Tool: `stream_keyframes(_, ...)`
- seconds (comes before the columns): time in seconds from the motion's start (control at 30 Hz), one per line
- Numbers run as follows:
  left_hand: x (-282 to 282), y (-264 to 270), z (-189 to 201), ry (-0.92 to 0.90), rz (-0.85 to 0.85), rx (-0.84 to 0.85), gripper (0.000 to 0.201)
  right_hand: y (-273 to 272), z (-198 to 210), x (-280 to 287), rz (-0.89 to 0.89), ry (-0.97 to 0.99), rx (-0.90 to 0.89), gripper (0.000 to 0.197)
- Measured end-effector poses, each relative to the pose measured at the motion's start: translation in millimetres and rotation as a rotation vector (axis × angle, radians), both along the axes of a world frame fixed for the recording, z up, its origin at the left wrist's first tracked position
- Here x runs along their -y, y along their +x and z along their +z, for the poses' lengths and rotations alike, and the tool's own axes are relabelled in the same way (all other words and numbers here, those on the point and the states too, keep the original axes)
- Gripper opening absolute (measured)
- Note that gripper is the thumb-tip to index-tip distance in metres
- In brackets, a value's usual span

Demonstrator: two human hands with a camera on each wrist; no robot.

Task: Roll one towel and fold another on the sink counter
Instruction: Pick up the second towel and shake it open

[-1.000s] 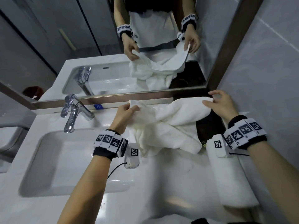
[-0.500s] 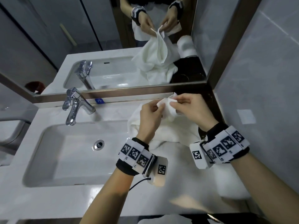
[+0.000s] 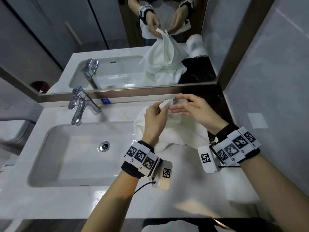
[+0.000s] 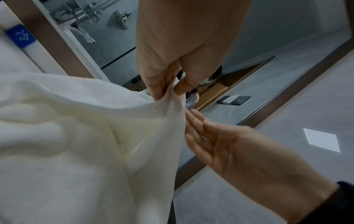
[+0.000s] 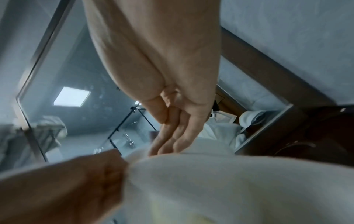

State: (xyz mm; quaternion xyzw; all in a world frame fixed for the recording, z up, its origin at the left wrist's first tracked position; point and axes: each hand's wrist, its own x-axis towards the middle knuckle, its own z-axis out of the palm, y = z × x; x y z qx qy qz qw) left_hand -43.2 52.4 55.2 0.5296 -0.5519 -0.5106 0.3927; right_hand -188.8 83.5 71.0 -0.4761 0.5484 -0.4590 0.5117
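A white towel (image 3: 175,133) lies heaped on the counter (image 3: 187,195) to the right of the basin, with one end lifted. My left hand (image 3: 163,107) pinches the gathered corners between thumb and fingers, as the left wrist view shows (image 4: 170,89). My right hand (image 3: 177,106) is beside it, fingers straight, their tips against the towel's edge (image 4: 193,121); the right wrist view shows the same flat fingers (image 5: 172,136) on the cloth (image 5: 229,189). A second, rolled towel (image 3: 240,190) lies under my right forearm, mostly hidden.
A chrome faucet (image 3: 80,108) stands at the back left of the basin (image 3: 50,148), whose drain (image 3: 104,145) is near its middle. A mirror (image 3: 108,39) runs along the back. A grey tiled wall (image 3: 270,84) closes the right side. A dark patch (image 3: 215,104) fills the back right corner.
My hands, spread wide a second ago, brought the towel's two corners together. The right hand has since let go and straightened its fingers, while the left keeps both corners.
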Motion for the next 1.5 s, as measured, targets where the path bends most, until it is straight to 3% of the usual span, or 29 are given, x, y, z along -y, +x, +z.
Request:
stream_keyframes(0.07, 3, 4, -1, -0.001, 0.029, 0.02, 0.023, -5, -8, 3, -0.027, 0.007, -0.107, 0.024)
stream_keyframes(0.17, 11, 14, 13, -0.007, 0.057, -0.051, 0.023, -15, -26, 6, 0.045, 0.002, -0.477, 0.019)
stream_keyframes(0.27, 23, 24, 46, -0.042, 0.004, -0.2, 0.026, -18, -45, 8, 0.202, 0.038, -0.683, 0.049)
stream_keyframes(0.43, 39, 37, 119, -0.129, -0.201, -0.322, 0.029, -24, -42, 27, -0.029, -0.032, -0.474, 0.075)
stream_keyframes(0.53, 40, 45, 154, -0.18, -0.37, -0.427, 0.027, -25, -24, 31, 0.176, -0.03, -0.437, 0.081)
stream_keyframes(0.63, 44, 48, 169, -0.228, -0.461, -0.442, 0.026, -12, -14, 27, 0.314, 0.026, -0.423, 0.066)
stream_keyframes(0.83, 66, 59, 142, -0.219, -0.23, -0.406, 0.025, -9, -37, 11, 0.248, 0.175, -0.223, 0.066)
stream_keyframes(0.97, 79, 67, 104, -0.114, -0.078, -0.271, 0.02, -26, -47, -1, 0.394, 0.307, -0.2, 0.047)
stream_keyframes(1.07, 77, 63, 73, 0.032, -0.136, -0.238, 0.024, -34, -55, -1, 0.416, 0.356, -0.172, 0.054)
stream_keyframes(1.17, 69, 58, 48, 0.089, -0.235, -0.262, 0.026, -37, -59, 7, 0.267, 0.357, -0.16, 0.059)
stream_keyframes(1.27, 63, 56, 37, 0.117, -0.374, -0.271, 0.025, -38, -55, 15, 0.128, 0.233, 0.0, 0.067)
stream_keyframes(1.33, 61, 55, 36, 0.142, -0.442, -0.304, 0.026, -37, -47, 19, 0.118, 0.072, 0.029, 0.06)
stream_keyframes(1.4, 62, 54, 36, 0.158, -0.453, -0.291, 0.023, -36, -41, 26, 0.147, -0.054, -0.046, 0.046)
stream_keyframes(1.5, 66, 55, 35, 0.164, -0.425, -0.246, 0.019, -34, -40, 37, 0.289, -0.054, -0.237, 0.04)
